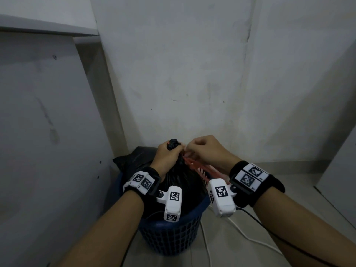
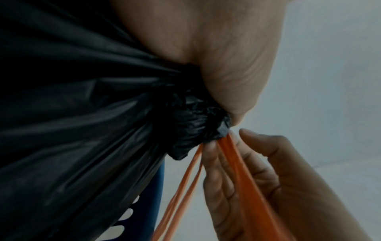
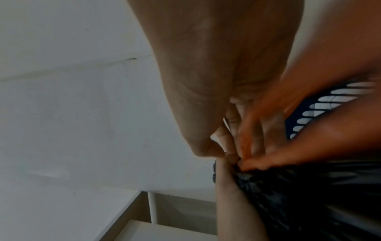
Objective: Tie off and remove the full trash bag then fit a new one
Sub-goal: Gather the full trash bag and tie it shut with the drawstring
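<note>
A full black trash bag point(image 1: 181, 182) sits in a blue lattice basket point(image 1: 169, 236) in a corner. My left hand point(image 1: 168, 154) grips the bag's gathered neck, and the bunched top point(image 1: 174, 143) pokes out above the fist. Orange drawstrings point(image 1: 194, 165) run from the neck down to the right. My right hand point(image 1: 201, 149) pinches them close against the neck. In the left wrist view the neck point(image 2: 198, 127) sits under my left palm, with the right hand's fingers point(image 2: 249, 164) among the orange strands point(image 2: 245, 169). The right wrist view is blurred; the bag point(image 3: 309, 199) fills its lower right.
The basket stands on a tiled floor between a white cabinet panel point(image 1: 48, 132) at the left and the wall point(image 1: 192, 74) behind. A white cable point(image 1: 242, 235) and a black cable point(image 1: 258, 220) lie on the floor right of the basket. Another white panel point(image 1: 339, 170) stands far right.
</note>
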